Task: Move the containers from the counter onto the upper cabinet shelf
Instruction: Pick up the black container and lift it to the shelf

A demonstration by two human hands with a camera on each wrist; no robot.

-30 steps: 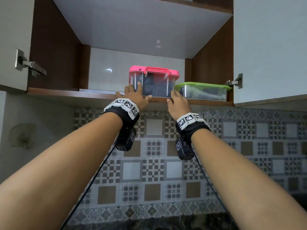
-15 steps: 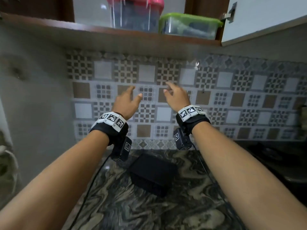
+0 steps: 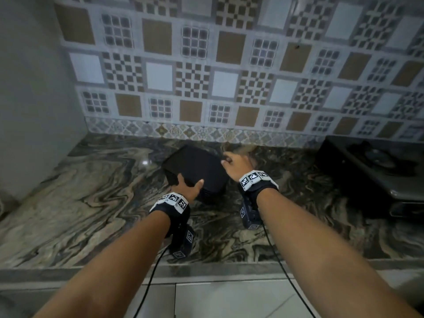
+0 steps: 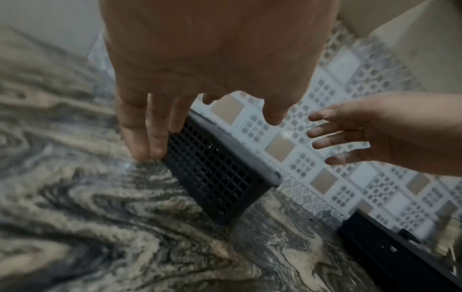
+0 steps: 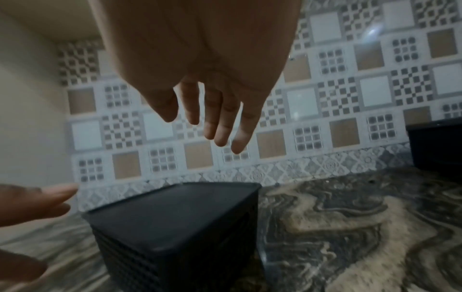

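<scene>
A black box-shaped container (image 3: 197, 166) with mesh sides and a flat lid stands on the marbled counter (image 3: 91, 191), close to the tiled back wall. My left hand (image 3: 188, 182) is at its near left corner. In the left wrist view the straight fingers (image 4: 155, 138) lie against the mesh side (image 4: 217, 177) and the thumb hovers over the lid. My right hand (image 3: 231, 160) is at the far right corner. In the right wrist view its fingers (image 5: 222, 126) are straight and spread above the lid (image 5: 175, 217), not touching it. The upper shelf is out of view.
A black stove (image 3: 371, 166) sits on the counter at the right. A plain grey wall (image 3: 34, 88) closes the left side. The patterned tile backsplash (image 3: 229, 76) runs just behind the container. The counter's front edge (image 3: 206, 267) is near my forearms.
My view dropped from the cabinet shelf, where the pink-lidded and green-lidded containers stand, to the counter. Both hands came down from the shelf edge to the black container.
</scene>
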